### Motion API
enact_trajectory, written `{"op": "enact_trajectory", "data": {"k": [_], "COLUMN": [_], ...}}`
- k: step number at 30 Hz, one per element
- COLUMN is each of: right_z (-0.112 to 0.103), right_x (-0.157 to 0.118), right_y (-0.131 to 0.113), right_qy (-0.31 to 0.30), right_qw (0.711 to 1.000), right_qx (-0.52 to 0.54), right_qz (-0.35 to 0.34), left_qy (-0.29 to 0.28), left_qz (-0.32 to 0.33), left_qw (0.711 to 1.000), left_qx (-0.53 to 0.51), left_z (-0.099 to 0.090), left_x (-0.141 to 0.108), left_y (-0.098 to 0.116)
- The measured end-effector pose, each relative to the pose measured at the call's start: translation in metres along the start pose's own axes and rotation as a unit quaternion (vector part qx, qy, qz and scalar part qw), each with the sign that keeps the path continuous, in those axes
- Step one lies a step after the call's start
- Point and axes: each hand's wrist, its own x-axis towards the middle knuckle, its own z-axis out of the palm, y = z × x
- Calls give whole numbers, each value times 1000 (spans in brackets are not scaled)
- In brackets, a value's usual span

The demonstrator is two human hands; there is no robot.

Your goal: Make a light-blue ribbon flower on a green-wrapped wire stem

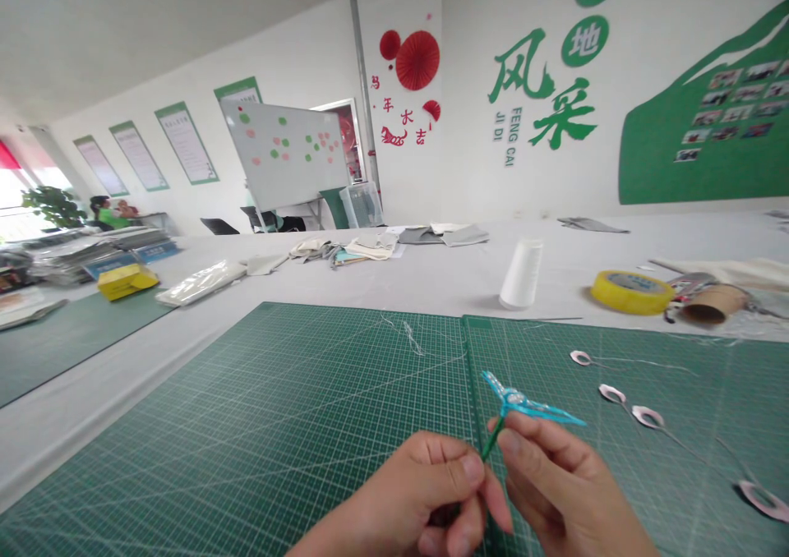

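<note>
Between my two hands is a small blue flower-like craft piece [514,401] with narrow pointed petals, a pale centre and a thin green stem [493,438]. My left hand [425,483] pinches the lower stem between thumb and index finger. Just under the petals, the thumb and fingers of my right hand [555,475] are closed on the upper stem. The stem tilts up and to the right, above the green cutting mats [296,425]. My left fingers hide its lower end.
Several pinkish oval rings on thin wires [647,416] lie on the right mat. Behind stand a white thread cone [521,273] and a yellow tape roll [632,292] beside a cardboard tube [715,303]. Loose white thread [412,339] rests on the left mat. Fabric pieces [373,246] lie farther back.
</note>
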Motion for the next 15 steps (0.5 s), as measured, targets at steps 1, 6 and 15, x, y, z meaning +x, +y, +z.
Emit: {"op": "enact_trajectory", "data": {"k": [1,6,15], "right_z": [0,-1,0], "right_x": [0,1,1], "right_y": [0,0,0], "right_qy": [1,-30,-50], "right_qw": [1000,999,998], "right_qx": [1,-7,-29], "right_qz": [2,-9,-22], "left_qy": [5,78,187], "left_qz": [1,50,108], "left_qw": [1000,991,967], "left_qx": [8,96,132], "left_z": [0,5,5], "left_x": [1,6,8], "left_y": [0,-5,-8]}}
